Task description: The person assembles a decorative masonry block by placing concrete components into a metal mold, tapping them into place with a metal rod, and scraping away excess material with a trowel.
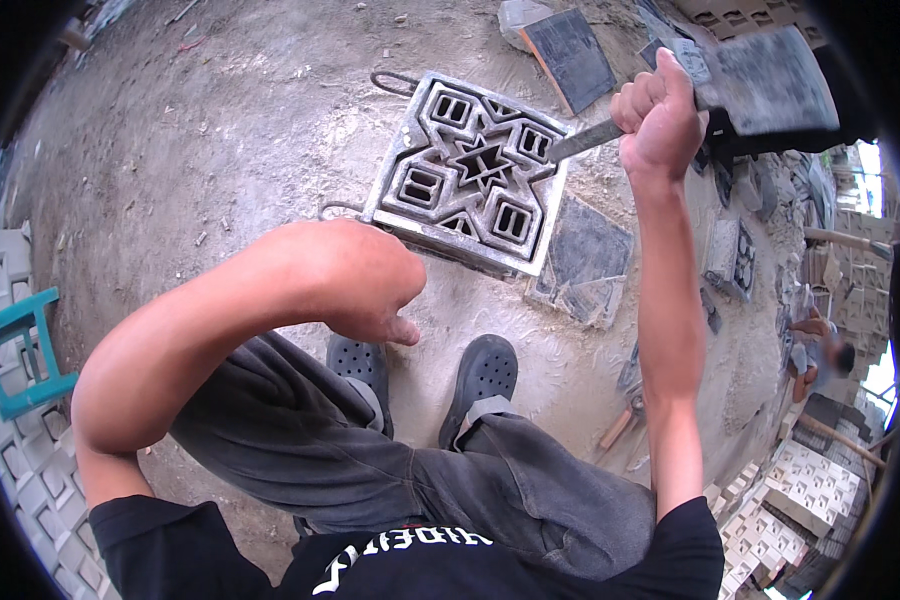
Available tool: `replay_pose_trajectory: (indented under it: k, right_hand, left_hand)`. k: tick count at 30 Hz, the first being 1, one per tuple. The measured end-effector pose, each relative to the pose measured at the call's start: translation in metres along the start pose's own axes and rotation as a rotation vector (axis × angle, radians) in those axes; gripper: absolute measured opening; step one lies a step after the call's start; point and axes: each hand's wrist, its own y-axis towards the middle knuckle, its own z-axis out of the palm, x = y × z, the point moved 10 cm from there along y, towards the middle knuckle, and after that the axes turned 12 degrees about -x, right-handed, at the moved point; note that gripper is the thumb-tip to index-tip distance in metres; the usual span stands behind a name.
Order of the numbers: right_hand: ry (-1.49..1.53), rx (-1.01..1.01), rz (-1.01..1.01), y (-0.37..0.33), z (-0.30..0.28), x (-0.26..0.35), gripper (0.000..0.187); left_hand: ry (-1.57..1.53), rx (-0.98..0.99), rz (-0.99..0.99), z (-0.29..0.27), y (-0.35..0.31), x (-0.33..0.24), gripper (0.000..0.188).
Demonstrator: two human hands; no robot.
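right hand point(660, 120) wrapped tight round flat-bladed tool point(775, 85); patterned square mould point(448, 150) lies left of it, beyond left hand point(370, 280), half-curled, contents can't tell.

the mould point(482, 163) lies on the ground point(220, 130) before the shoes point(487, 372), a stool point(32, 398) well left, a slab point(592, 243) just right.

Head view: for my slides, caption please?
Right grip holds a flat-bladed tool near a star-patterned square frame on dusty ground.
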Motion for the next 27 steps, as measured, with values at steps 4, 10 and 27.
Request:
replay_pose_trajectory:
  k: [4,10,27]
  right_hand:
    - [-0.049,0.041,-0.068,-0.012,-0.004,-0.026,0.058]
    - [-0.084,0.056,-0.022,-0.03,-0.002,-0.005,0.057]
    - [-0.151,0.037,-0.045,-0.039,-0.012,0.011,0.056]
  left_hand:
    - [0.004,-0.014,0.009,-0.003,0.002,-0.003,0.045]
    - [0.004,-0.033,0.01,0.0,-0.001,0.0,0.044]
    - [0.024,-0.06,0.028,-0.005,0.0,-0.001,0.043]
